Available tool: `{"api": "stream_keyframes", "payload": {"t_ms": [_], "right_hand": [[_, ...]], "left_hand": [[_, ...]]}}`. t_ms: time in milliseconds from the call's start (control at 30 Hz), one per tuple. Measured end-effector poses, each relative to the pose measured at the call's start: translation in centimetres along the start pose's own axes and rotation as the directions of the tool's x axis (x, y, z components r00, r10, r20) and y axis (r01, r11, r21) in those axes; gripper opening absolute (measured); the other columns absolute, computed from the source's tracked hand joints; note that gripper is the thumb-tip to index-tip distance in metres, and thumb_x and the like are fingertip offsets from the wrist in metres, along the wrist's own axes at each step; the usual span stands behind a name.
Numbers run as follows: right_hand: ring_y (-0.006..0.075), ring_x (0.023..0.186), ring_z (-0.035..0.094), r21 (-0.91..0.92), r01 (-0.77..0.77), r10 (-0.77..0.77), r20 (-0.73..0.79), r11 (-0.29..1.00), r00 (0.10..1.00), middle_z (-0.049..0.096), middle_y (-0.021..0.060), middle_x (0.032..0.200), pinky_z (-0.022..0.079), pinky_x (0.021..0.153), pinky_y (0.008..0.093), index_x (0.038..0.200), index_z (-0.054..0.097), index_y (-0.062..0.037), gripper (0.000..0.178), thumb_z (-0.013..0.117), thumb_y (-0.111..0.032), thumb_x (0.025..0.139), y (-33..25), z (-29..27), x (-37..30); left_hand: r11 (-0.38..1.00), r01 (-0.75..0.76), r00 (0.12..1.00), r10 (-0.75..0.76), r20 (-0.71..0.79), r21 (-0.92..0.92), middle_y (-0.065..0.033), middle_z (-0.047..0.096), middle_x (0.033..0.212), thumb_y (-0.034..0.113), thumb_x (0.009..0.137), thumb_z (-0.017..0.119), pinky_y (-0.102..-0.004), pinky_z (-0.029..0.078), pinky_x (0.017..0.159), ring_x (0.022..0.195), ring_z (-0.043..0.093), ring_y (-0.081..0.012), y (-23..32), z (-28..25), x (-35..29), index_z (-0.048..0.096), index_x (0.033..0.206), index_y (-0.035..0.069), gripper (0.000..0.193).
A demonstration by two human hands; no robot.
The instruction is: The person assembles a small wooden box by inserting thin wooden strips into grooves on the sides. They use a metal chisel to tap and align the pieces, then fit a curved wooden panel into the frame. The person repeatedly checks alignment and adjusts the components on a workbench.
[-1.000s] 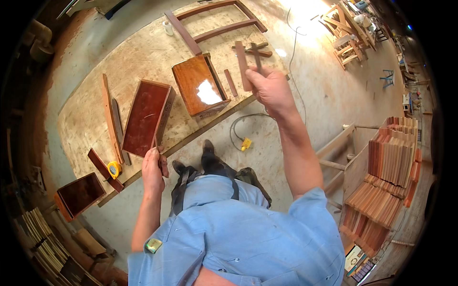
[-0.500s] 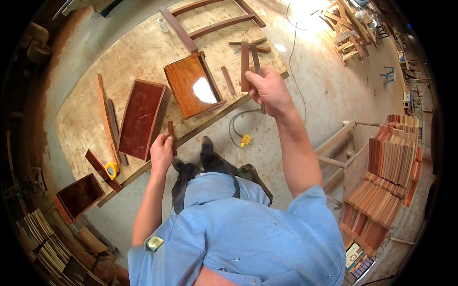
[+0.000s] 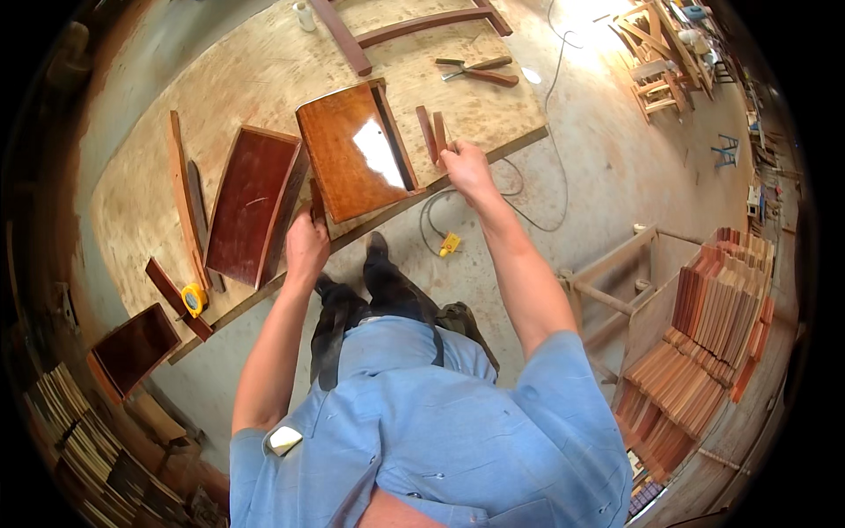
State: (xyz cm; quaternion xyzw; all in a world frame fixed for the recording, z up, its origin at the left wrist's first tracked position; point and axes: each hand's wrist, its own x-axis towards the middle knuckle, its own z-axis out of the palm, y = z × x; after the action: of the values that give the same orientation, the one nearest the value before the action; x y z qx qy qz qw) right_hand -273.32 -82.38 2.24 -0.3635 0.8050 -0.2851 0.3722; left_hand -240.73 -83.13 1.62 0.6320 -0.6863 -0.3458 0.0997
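My right hand (image 3: 469, 169) is at the bench edge, its fingers closed on a short reddish wood strip (image 3: 439, 132). A similar strip (image 3: 425, 130) lies right beside it; whether my fingers touch it too, I cannot tell. My left hand (image 3: 308, 244) grips another short dark wood strip (image 3: 317, 201), upright in the gap between two wooden boxes. Left of it is the dark red box (image 3: 253, 198), its recessed face up. Right of it stands the box with a glossy orange-brown panel (image 3: 339, 158), which reflects light.
On the workbench (image 3: 238, 88) lie crossed wooden-handled tools (image 3: 490, 76), a curved wood frame (image 3: 414, 29), long strips (image 3: 180, 189), a yellow tape measure (image 3: 194, 300) and a small bottle (image 3: 304, 16). A smaller dark box (image 3: 136, 352) is at the left corner. A rack of stacked wood pieces (image 3: 704, 343) stands right.
My right hand has come down and left to the bench, lowering the strip beside the one lying there. My left hand has moved slightly up, bringing its strip between the boxes.
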Motion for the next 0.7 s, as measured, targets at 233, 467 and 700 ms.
{"api": "stream_keyframes", "payload": {"t_ms": [233,467,700], "right_hand": [[0.0444,0.098,0.064,-0.444,0.113,-0.178,-0.108,0.889,0.978,0.067,0.0266,0.101,0.05,0.084,0.0509,0.109,0.063,0.0001,0.035,0.054,-0.031,0.096,1.2,2.4,2.0],[0.046,0.096,0.064,-0.558,0.288,-0.36,-0.021,0.778,0.933,0.068,0.0238,0.101,0.05,0.083,0.0548,0.1,0.064,-0.0041,0.032,0.056,-0.034,0.096,0.9,2.5,1.6],[0.0302,0.088,0.067,-0.064,0.475,-0.479,-0.071,0.878,0.875,0.07,0.0136,0.097,0.053,0.076,0.0453,0.104,0.065,-0.0045,0.025,0.057,-0.027,0.097,3.7,3.8,2.8]], "left_hand": [[0.972,-0.143,0.981,0.163,-0.101,0.186,-0.0266,0.059,0.11,0.006,0.086,0.063,-0.0495,0.052,0.081,0.095,0.061,-0.0453,2.0,-0.9,-3.3,0.055,0.124,0.001,0.039],[0.996,-0.079,0.984,0.084,-0.155,0.036,-0.0257,0.061,0.113,0.009,0.088,0.061,-0.0497,0.053,0.084,0.098,0.063,-0.0448,-1.4,-2.5,-8.8,0.059,0.123,0.001,0.036],[0.997,0.065,0.989,-0.07,-0.13,-0.045,-0.023,0.062,0.112,0.011,0.089,0.062,-0.0481,0.053,0.085,0.099,0.063,-0.0424,-2.7,-4.0,-12.3,0.062,0.12,0.001,0.033]]}}
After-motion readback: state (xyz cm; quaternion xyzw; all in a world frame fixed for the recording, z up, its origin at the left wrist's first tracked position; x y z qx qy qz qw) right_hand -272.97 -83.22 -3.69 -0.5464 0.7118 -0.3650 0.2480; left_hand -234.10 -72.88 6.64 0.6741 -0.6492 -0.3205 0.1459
